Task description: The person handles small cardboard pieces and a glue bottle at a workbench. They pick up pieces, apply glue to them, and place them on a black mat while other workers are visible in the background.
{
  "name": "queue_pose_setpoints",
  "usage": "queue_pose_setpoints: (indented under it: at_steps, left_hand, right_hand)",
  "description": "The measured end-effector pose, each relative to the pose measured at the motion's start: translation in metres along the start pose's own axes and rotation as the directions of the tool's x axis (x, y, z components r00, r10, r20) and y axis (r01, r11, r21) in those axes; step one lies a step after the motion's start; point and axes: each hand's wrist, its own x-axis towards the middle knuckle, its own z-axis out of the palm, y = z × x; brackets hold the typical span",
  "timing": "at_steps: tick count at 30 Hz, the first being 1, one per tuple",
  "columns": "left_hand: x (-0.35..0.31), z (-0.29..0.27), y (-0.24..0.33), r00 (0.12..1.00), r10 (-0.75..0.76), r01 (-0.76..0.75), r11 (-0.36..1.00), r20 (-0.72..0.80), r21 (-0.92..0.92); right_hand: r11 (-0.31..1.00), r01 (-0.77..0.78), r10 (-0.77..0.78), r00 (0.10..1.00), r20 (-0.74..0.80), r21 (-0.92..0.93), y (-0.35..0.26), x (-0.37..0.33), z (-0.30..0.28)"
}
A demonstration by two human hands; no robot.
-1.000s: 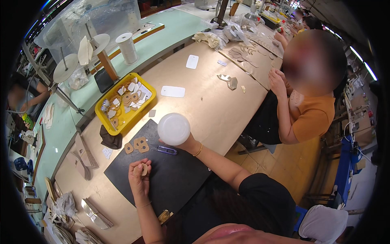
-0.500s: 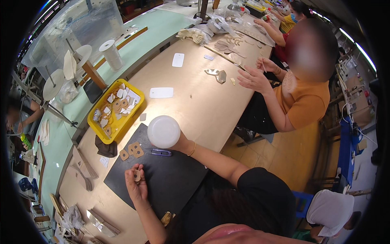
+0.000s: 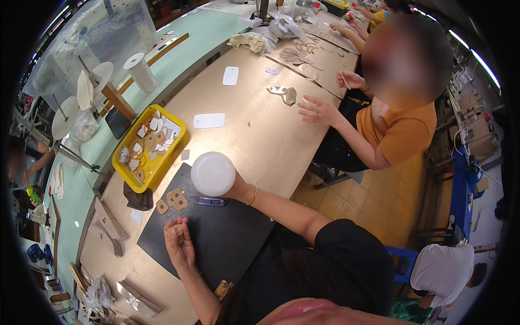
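My right hand (image 3: 238, 189) grips a white translucent round container (image 3: 213, 173), whose flat round face hides most of the fingers. Below it to the left, my left hand (image 3: 182, 252) is palm up with curled fingers around small tan pieces (image 3: 179, 231). Both hands are over a black mat (image 3: 216, 233). Several tan pieces with dark round spots (image 3: 176, 199) lie on the mat between my hands. Close under the container rests a slim purple tool (image 3: 210, 201), too small to name surely.
A yellow tray (image 3: 181, 130) of white and tan pieces stands to the left, beside a dark cloth (image 3: 137, 197). White cards (image 3: 209, 121) lie farther off. Across at the right sits a person in an orange shirt (image 3: 406, 130), hands over the table. A thread cone (image 3: 141, 73) stands on the green bench.
The whole view has shifted slightly. My left fingers have turned, so the dark spot on the held piece no longer shows. The right hand keeps the container. The co-worker's near hand has lowered.
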Motion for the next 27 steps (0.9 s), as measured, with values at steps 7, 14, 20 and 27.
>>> queue_pose_setpoints:
  at_steps: [7, 14, 20, 27]
  left_hand:
    - [-0.0005, -0.0002, -0.001, 0.999, 0.033, -0.033, 0.999, -0.041, 0.0]
    - [0.0011, -0.004, -0.0014, 1.0, 0.024, -0.023, 0.999, 0.007, -0.029]
    - [0.0002, -0.0011, -0.0042, 0.997, 0.041, -0.048, 0.992, 0.065, 0.113]
    - [-0.0029, 0.004, 0.0011, 0.999, -0.022, 0.023, 0.999, -0.026, 0.03]
  right_hand:
    - [0.998, -0.04, 0.039, 0.999, 0.003, 0.049, 0.0006, -0.0002, -0.0001]
    - [0.997, -0.054, 0.053, 0.998, 0.016, 0.046, 0.0032, -0.0011, 0.0011]
    - [0.996, -0.069, 0.068, 0.998, 0.019, 0.055, 0.0029, -0.0013, 0.0018]
    - [0.993, 0.068, -0.07, 0.997, -0.014, -0.094, 0.0018, -0.0017, 0.0005]
